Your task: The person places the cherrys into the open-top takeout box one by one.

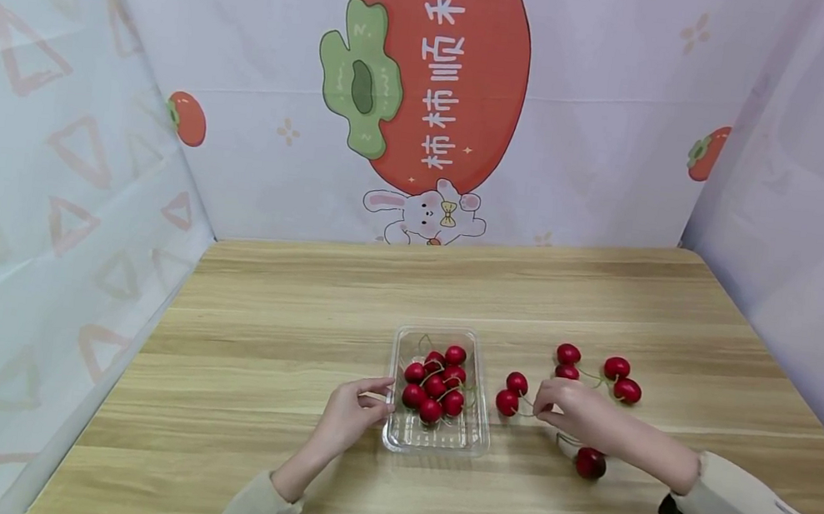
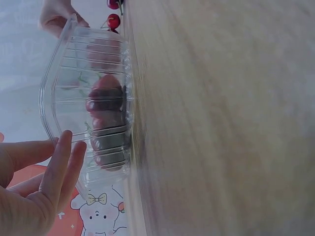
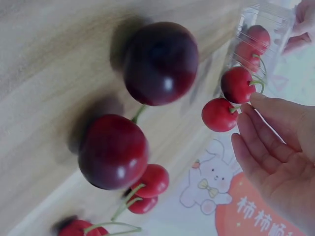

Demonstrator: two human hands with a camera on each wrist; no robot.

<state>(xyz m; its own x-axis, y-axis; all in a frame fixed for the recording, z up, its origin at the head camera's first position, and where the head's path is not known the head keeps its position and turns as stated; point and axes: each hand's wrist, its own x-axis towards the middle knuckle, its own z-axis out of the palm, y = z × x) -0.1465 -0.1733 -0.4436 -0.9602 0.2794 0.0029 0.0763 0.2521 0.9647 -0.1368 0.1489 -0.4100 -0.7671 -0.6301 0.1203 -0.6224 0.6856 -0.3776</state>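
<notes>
Right hand [image 1: 577,410]: pinching the stems [image 3: 234,108] of a cherry pair [image 1: 507,402]; left hand [image 1: 353,412]: fingers spread, touching the clear tray [image 1: 429,449]; could drop fruit through a slipping stem.

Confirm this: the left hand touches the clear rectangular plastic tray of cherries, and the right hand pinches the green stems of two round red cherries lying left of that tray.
One side is wrong: the two round red cherries lie right of the clear plastic tray, as the head view shows. The left hand and right hand are as stated.
</notes>
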